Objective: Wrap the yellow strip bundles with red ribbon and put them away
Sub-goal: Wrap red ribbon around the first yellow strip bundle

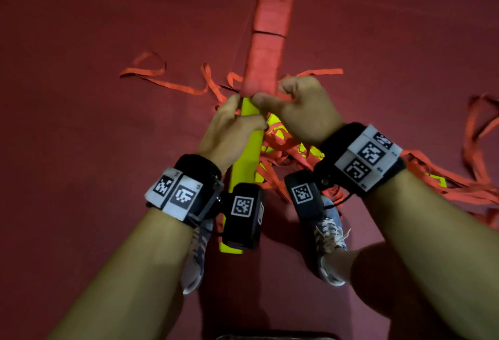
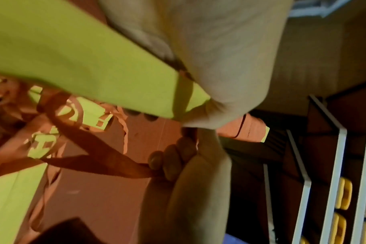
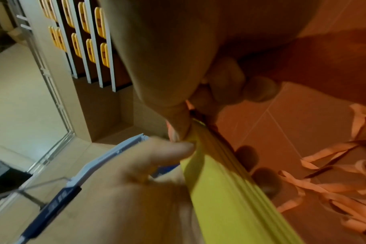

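A long yellow strip bundle [image 1: 248,150] points away from me over the red floor. Its far part is wound in red ribbon [image 1: 267,51]; the near part is bare yellow. My left hand [image 1: 243,113] grips the bare bundle just below the edge of the wrap. My right hand [image 1: 272,96] pinches the ribbon at that edge. In the left wrist view the ribbon [image 2: 107,165] runs taut from my right hand's fingers [image 2: 169,161] under the bundle [image 2: 83,66]. The right wrist view shows the stacked strips [image 3: 230,198] on edge, with my left thumb [image 3: 178,147] pressed against them.
Loose red ribbons [image 1: 172,84] lie tangled on the floor around the bundle and off to the right [image 1: 475,134]. More yellow strips [image 1: 313,152] show beneath the tangle. My sneakers [image 1: 330,234] stand close by. A rack with yellow items [image 3: 90,28] stands behind.
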`<control>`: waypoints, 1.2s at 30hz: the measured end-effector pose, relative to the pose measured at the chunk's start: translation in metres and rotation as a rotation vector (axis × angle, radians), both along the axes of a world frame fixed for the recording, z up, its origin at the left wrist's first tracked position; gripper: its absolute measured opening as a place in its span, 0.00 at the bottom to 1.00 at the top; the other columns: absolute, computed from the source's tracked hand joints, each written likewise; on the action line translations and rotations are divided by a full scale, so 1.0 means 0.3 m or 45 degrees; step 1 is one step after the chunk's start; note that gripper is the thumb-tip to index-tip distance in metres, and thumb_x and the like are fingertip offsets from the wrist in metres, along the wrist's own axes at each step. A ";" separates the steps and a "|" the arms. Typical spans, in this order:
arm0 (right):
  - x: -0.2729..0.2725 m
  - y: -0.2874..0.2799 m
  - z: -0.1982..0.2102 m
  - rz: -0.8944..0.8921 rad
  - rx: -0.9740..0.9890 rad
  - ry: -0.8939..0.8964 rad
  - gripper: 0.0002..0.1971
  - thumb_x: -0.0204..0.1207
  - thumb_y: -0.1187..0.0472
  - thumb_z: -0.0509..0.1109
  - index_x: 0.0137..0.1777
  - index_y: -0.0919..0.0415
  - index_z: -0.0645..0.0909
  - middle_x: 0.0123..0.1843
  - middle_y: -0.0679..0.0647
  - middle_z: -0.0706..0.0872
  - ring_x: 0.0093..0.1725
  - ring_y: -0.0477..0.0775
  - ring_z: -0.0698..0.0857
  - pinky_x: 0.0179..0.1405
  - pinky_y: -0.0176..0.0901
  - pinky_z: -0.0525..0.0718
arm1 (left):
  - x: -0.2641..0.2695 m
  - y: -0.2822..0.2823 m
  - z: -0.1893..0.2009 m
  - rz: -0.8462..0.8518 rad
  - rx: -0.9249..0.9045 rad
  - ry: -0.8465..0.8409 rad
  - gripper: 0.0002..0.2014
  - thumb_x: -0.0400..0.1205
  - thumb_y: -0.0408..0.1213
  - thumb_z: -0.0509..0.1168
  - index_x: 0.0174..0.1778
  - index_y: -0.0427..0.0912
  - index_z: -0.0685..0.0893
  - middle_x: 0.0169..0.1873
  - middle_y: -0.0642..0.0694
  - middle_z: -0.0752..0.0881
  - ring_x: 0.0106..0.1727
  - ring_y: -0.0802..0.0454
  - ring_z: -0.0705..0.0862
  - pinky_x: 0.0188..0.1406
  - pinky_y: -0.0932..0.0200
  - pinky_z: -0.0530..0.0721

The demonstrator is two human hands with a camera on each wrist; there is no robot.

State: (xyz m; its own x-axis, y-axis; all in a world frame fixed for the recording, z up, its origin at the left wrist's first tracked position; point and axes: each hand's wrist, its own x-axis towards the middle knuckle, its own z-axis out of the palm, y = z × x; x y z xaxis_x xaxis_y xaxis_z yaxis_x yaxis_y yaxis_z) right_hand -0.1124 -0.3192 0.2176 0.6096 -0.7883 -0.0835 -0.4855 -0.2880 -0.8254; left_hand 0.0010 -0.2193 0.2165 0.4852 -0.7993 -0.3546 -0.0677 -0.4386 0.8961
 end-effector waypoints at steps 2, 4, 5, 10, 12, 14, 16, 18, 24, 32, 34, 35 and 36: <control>0.003 -0.013 0.010 -0.041 0.007 -0.066 0.33 0.69 0.35 0.73 0.34 0.70 0.74 0.29 0.53 0.67 0.29 0.46 0.66 0.30 0.51 0.66 | -0.001 0.003 0.001 0.003 -0.052 0.147 0.18 0.63 0.41 0.74 0.49 0.51 0.84 0.38 0.52 0.89 0.41 0.51 0.87 0.40 0.51 0.84; -0.001 -0.023 0.015 -0.074 0.043 -0.091 0.27 0.73 0.42 0.78 0.33 0.67 0.75 0.26 0.50 0.70 0.26 0.43 0.68 0.27 0.46 0.67 | -0.006 0.001 -0.017 0.022 -0.125 0.281 0.21 0.64 0.35 0.77 0.52 0.52 0.84 0.41 0.47 0.90 0.44 0.45 0.89 0.45 0.44 0.88; -0.004 -0.028 0.014 -0.079 0.065 -0.081 0.27 0.74 0.44 0.78 0.33 0.68 0.75 0.25 0.51 0.73 0.24 0.43 0.70 0.26 0.45 0.68 | -0.012 -0.001 -0.025 0.038 -0.152 0.317 0.20 0.68 0.30 0.76 0.53 0.50 0.82 0.41 0.46 0.90 0.43 0.45 0.89 0.45 0.45 0.88; -0.011 -0.037 0.003 0.053 -0.152 0.195 0.28 0.80 0.43 0.73 0.29 0.63 0.70 0.27 0.60 0.73 0.35 0.64 0.75 0.35 0.50 0.64 | -0.035 -0.010 -0.034 0.182 -0.159 0.262 0.19 0.70 0.21 0.72 0.55 0.36 0.79 0.40 0.30 0.88 0.38 0.43 0.85 0.37 0.48 0.81; -0.007 -0.018 -0.003 0.117 -0.233 0.312 0.23 0.79 0.43 0.72 0.32 0.57 0.71 0.33 0.56 0.75 0.43 0.67 0.80 0.40 0.43 0.63 | -0.031 -0.007 -0.048 0.174 -0.130 0.172 0.17 0.70 0.22 0.70 0.53 0.38 0.80 0.34 0.38 0.87 0.31 0.48 0.83 0.32 0.54 0.78; -0.004 0.001 -0.006 0.117 -0.191 0.351 0.25 0.70 0.33 0.72 0.35 0.56 0.75 0.38 0.57 0.81 0.46 0.66 0.84 0.39 0.43 0.68 | -0.029 -0.004 -0.056 0.133 -0.104 0.013 0.16 0.68 0.29 0.67 0.52 0.44 0.82 0.34 0.45 0.89 0.31 0.49 0.84 0.30 0.52 0.79; 0.005 0.017 -0.007 0.032 -0.104 0.336 0.35 0.61 0.20 0.66 0.37 0.57 0.79 0.38 0.58 0.84 0.44 0.61 0.86 0.37 0.43 0.73 | -0.036 0.005 -0.038 0.070 -0.051 -0.187 0.16 0.69 0.39 0.65 0.54 0.48 0.82 0.39 0.50 0.90 0.43 0.45 0.89 0.40 0.47 0.85; 0.010 0.023 -0.002 -0.082 -0.085 0.340 0.43 0.55 0.14 0.61 0.38 0.57 0.82 0.40 0.58 0.87 0.44 0.60 0.87 0.40 0.47 0.81 | -0.044 0.011 -0.031 0.025 -0.012 -0.377 0.15 0.74 0.39 0.69 0.56 0.47 0.80 0.42 0.52 0.88 0.51 0.42 0.88 0.47 0.46 0.84; -0.024 -0.004 0.028 -0.180 0.087 0.181 0.34 0.73 0.34 0.75 0.22 0.59 0.66 0.13 0.44 0.69 0.19 0.45 0.72 0.20 0.34 0.64 | -0.020 0.011 -0.004 -0.012 -0.171 -0.078 0.11 0.75 0.32 0.74 0.51 0.43 0.84 0.32 0.51 0.86 0.30 0.54 0.82 0.28 0.59 0.77; -0.015 -0.020 0.035 0.006 0.574 -0.316 0.23 0.82 0.49 0.71 0.38 0.71 0.78 0.17 0.45 0.67 0.15 0.44 0.63 0.17 0.33 0.61 | 0.004 0.003 0.058 -0.013 0.078 0.803 0.20 0.83 0.54 0.61 0.51 0.39 0.88 0.41 0.35 0.89 0.39 0.37 0.89 0.40 0.49 0.86; -0.019 -0.019 0.029 0.020 0.558 -0.320 0.24 0.79 0.45 0.71 0.36 0.68 0.77 0.19 0.48 0.70 0.16 0.47 0.66 0.18 0.34 0.63 | 0.000 0.008 0.068 -0.101 0.116 0.899 0.23 0.84 0.57 0.59 0.53 0.39 0.85 0.39 0.37 0.90 0.36 0.38 0.90 0.34 0.54 0.88; -0.020 -0.023 0.025 0.012 0.524 -0.293 0.27 0.77 0.42 0.71 0.36 0.69 0.78 0.20 0.50 0.71 0.17 0.48 0.67 0.18 0.35 0.65 | 0.001 0.008 0.065 -0.090 0.112 0.894 0.23 0.86 0.57 0.58 0.53 0.39 0.85 0.38 0.39 0.90 0.33 0.41 0.90 0.30 0.57 0.88; -0.021 -0.026 0.023 0.009 0.500 -0.256 0.30 0.77 0.40 0.71 0.37 0.73 0.78 0.21 0.51 0.72 0.18 0.50 0.69 0.19 0.37 0.67 | 0.000 0.009 0.064 -0.068 0.100 0.857 0.23 0.87 0.58 0.58 0.53 0.40 0.85 0.37 0.40 0.89 0.31 0.45 0.89 0.28 0.58 0.87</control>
State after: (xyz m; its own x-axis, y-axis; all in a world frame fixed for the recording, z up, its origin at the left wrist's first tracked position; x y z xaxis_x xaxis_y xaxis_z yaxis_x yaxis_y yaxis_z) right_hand -0.1188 -0.3270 0.2246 0.6498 -0.7160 -0.2551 -0.3035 0.0633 -0.9507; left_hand 0.0009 -0.2166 0.2357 0.0988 -0.7756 -0.6234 0.4702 -0.5157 0.7162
